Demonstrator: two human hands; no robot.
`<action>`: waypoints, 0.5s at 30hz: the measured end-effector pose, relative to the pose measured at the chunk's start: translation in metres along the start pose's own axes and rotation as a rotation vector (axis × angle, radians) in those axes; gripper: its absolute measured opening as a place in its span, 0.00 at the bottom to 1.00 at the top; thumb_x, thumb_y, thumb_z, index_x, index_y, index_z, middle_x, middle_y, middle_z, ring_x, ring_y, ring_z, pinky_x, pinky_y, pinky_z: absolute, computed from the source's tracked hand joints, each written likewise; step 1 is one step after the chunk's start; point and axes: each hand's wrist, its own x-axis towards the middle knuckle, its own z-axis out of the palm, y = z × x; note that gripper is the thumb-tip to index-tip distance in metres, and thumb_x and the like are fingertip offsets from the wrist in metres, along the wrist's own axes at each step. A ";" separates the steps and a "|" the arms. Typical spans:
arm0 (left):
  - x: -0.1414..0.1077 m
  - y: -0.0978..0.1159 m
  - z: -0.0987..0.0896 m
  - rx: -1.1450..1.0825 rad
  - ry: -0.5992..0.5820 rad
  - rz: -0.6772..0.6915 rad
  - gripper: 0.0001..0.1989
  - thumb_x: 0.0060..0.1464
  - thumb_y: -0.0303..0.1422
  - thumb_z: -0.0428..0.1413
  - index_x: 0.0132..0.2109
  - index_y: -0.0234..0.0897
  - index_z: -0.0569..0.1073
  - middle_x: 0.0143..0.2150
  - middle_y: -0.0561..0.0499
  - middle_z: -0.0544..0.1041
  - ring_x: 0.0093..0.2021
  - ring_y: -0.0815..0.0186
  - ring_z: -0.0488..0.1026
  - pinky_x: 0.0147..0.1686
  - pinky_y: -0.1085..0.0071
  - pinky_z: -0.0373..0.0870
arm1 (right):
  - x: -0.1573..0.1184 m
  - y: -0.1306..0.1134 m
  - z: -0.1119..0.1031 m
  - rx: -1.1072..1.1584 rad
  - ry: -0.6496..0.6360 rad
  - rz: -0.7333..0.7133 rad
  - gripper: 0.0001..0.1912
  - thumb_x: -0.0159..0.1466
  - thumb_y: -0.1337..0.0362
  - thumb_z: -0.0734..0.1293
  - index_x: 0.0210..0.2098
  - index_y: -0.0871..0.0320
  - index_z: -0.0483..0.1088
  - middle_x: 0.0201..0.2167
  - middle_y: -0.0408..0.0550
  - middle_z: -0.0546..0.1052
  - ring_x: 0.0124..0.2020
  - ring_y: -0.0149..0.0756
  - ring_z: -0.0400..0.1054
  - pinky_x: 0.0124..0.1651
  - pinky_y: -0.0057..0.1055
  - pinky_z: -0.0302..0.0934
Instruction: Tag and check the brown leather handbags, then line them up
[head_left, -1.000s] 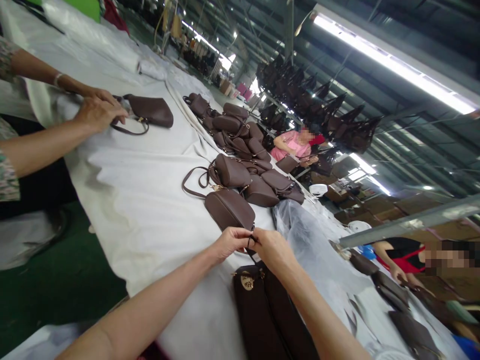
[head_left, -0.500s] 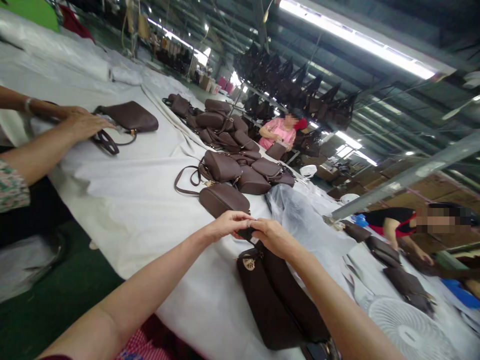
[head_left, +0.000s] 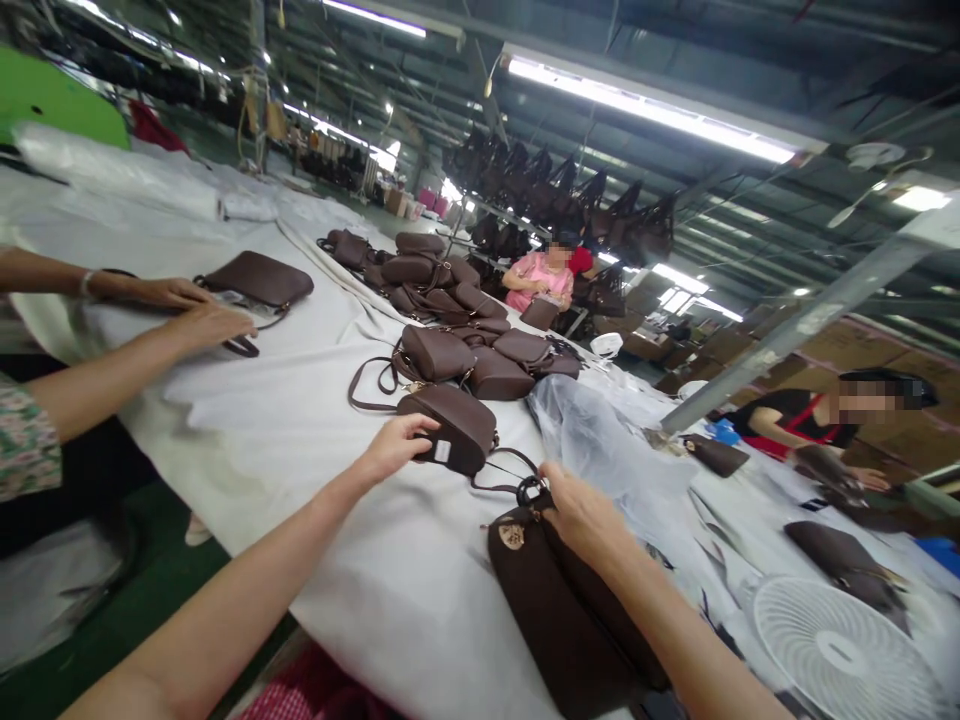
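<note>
While gripping a dark strap with the right hand, closed round its bunched loops at the far end of the near bag, touching a dark face with the left hand, beyond and to the left of the near bag; whether pinching or merely resting there, cannot tell; nor tell whether that face, with its white label, belongs to the brown bag directly behind it or to a separate piece; to judge by the layout, all turning on direction from the right-hand grip: nearward for the near bag, with a long axis running back from its gold emblem and somewhat rightward, partly under the right forearm; away and leftward for the brown bag, set apart from the near bag on white cloth, with a long axis slanting more nearly crosswise; closer to the near bag with the right hand, closer to the brown bag with the left; crossed, in the gap beyond the near bag's emblem end, by a thin strap loop; backed, farther beyond the near bag, by a heap of bags; flanked, to the near bag's right, by a fan, and just beyond, by clear plastic; worked at, far left of the near bag, by a co-worker's hands beside a flat bag.
</note>
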 end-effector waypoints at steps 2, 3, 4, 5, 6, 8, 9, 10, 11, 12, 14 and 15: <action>-0.011 -0.001 -0.030 0.097 0.025 -0.006 0.18 0.41 0.29 0.57 0.44 0.32 0.74 0.29 0.53 0.74 0.28 0.67 0.72 0.28 0.72 0.70 | -0.011 0.002 0.000 0.121 -0.020 0.025 0.25 0.56 0.69 0.65 0.53 0.60 0.59 0.44 0.54 0.74 0.45 0.43 0.70 0.41 0.31 0.57; -0.019 0.000 -0.041 0.193 0.011 -0.003 0.16 0.42 0.30 0.56 0.42 0.32 0.75 0.30 0.51 0.75 0.29 0.66 0.73 0.30 0.71 0.70 | -0.015 0.002 -0.001 0.175 -0.013 0.015 0.29 0.55 0.68 0.67 0.55 0.61 0.58 0.46 0.55 0.74 0.46 0.43 0.69 0.42 0.31 0.57; -0.027 0.001 -0.049 0.309 -0.019 0.010 0.15 0.44 0.31 0.55 0.41 0.33 0.76 0.32 0.50 0.77 0.33 0.64 0.74 0.34 0.69 0.71 | -0.019 0.002 -0.002 0.203 -0.011 0.008 0.31 0.53 0.67 0.68 0.55 0.62 0.58 0.47 0.56 0.74 0.47 0.44 0.69 0.42 0.31 0.57; -0.035 0.003 -0.052 0.435 -0.045 0.044 0.15 0.45 0.31 0.55 0.41 0.34 0.77 0.36 0.48 0.79 0.37 0.61 0.75 0.39 0.67 0.71 | -0.023 0.000 -0.004 0.199 -0.020 0.010 0.30 0.52 0.66 0.68 0.54 0.62 0.59 0.47 0.57 0.74 0.46 0.44 0.69 0.41 0.31 0.56; -0.043 0.006 -0.052 0.556 -0.066 0.093 0.14 0.46 0.32 0.55 0.42 0.36 0.78 0.40 0.47 0.79 0.42 0.59 0.74 0.45 0.65 0.69 | -0.027 -0.002 -0.006 0.163 -0.038 0.025 0.27 0.52 0.67 0.68 0.51 0.62 0.62 0.45 0.57 0.75 0.45 0.45 0.70 0.40 0.31 0.56; -0.056 0.014 -0.039 0.719 -0.102 0.195 0.14 0.50 0.37 0.56 0.42 0.38 0.79 0.46 0.46 0.79 0.49 0.56 0.71 0.53 0.64 0.64 | -0.035 -0.008 -0.010 0.056 -0.073 0.057 0.16 0.54 0.68 0.65 0.43 0.60 0.66 0.39 0.55 0.77 0.41 0.45 0.71 0.35 0.31 0.53; -0.060 0.018 -0.028 0.737 -0.130 0.224 0.14 0.52 0.40 0.55 0.41 0.38 0.79 0.46 0.46 0.79 0.50 0.56 0.71 0.53 0.64 0.63 | -0.039 -0.013 -0.011 0.012 -0.075 0.057 0.13 0.55 0.68 0.63 0.41 0.59 0.67 0.37 0.55 0.78 0.40 0.45 0.72 0.33 0.31 0.51; -0.061 0.020 -0.014 0.709 -0.174 0.221 0.16 0.54 0.43 0.53 0.40 0.37 0.79 0.45 0.46 0.79 0.49 0.56 0.71 0.52 0.65 0.63 | -0.044 -0.018 -0.012 -0.020 -0.066 0.043 0.11 0.56 0.68 0.63 0.39 0.58 0.68 0.36 0.54 0.78 0.39 0.45 0.72 0.32 0.31 0.49; -0.060 0.021 0.001 0.640 -0.236 0.183 0.20 0.56 0.46 0.51 0.39 0.36 0.79 0.43 0.45 0.79 0.47 0.57 0.72 0.50 0.66 0.64 | -0.048 -0.024 -0.013 -0.041 -0.053 0.021 0.11 0.56 0.68 0.63 0.39 0.57 0.68 0.36 0.54 0.79 0.38 0.45 0.72 0.31 0.31 0.47; -0.057 0.020 0.017 0.550 -0.294 0.121 0.24 0.58 0.49 0.48 0.39 0.34 0.79 0.41 0.45 0.79 0.45 0.58 0.73 0.48 0.67 0.66 | -0.053 -0.030 -0.013 -0.053 -0.045 -0.001 0.11 0.56 0.67 0.63 0.39 0.57 0.68 0.36 0.53 0.79 0.38 0.45 0.73 0.30 0.31 0.46; -0.048 0.015 0.046 0.375 -0.412 -0.060 0.31 0.58 0.55 0.43 0.39 0.32 0.78 0.36 0.44 0.79 0.38 0.60 0.74 0.41 0.68 0.68 | -0.061 -0.040 -0.013 -0.068 -0.040 -0.020 0.12 0.56 0.67 0.63 0.40 0.56 0.68 0.38 0.53 0.79 0.38 0.44 0.73 0.30 0.32 0.44; -0.043 0.011 0.059 0.300 -0.472 -0.146 0.32 0.56 0.57 0.44 0.40 0.32 0.77 0.34 0.44 0.78 0.35 0.61 0.74 0.37 0.68 0.68 | -0.064 -0.044 -0.012 -0.070 -0.039 -0.018 0.12 0.56 0.66 0.64 0.41 0.56 0.68 0.38 0.53 0.79 0.39 0.44 0.73 0.30 0.32 0.44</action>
